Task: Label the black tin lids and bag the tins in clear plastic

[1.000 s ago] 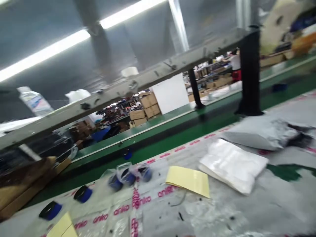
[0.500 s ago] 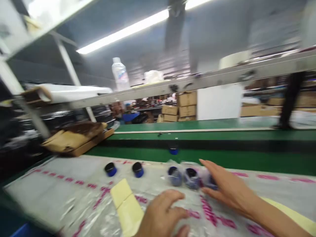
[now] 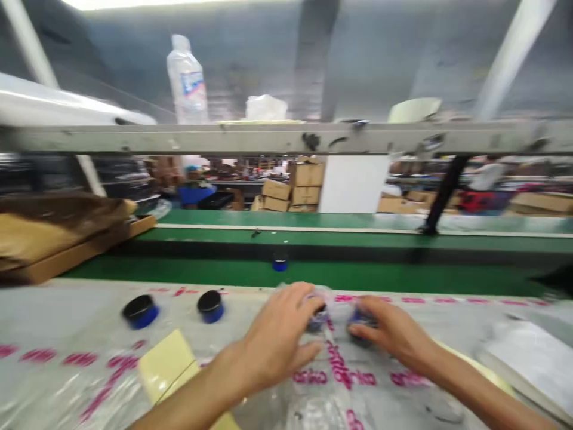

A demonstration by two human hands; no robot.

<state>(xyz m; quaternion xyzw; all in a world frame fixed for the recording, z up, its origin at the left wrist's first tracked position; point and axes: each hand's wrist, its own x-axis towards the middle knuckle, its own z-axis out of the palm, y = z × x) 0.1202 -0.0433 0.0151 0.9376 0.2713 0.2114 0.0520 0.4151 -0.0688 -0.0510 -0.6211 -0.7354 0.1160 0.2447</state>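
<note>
My right hand [image 3: 398, 328] has its fingers and thumb around a small blue jar with a black top [image 3: 362, 322], in what looks like clear plastic wrap. My left hand [image 3: 282, 334] reaches over another wrapped jar [image 3: 317, 321], fingers and thumb spread; it partly hides that jar, and whether they touch I cannot tell. To the left stand two unwrapped blue jars with black tops, one farther left [image 3: 141, 312] and one nearer [image 3: 210, 306]. One more blue jar [image 3: 280, 263] sits on the green surface behind the sheet.
A plastic sheet with pink print [image 3: 358, 377] covers the worktop. Yellow paper [image 3: 168, 364] lies by my left forearm, and white sheets [image 3: 535, 358] at the right. A cardboard tray [image 3: 58, 257] stands left. Across the back runs a shelf beam [image 3: 250, 139] below a bottle [image 3: 188, 83].
The view has turned right and levelled. My left hand has moved forward to the wrapped jars and now covers part of them. My right hand's jar now stands apart from the one beside it.
</note>
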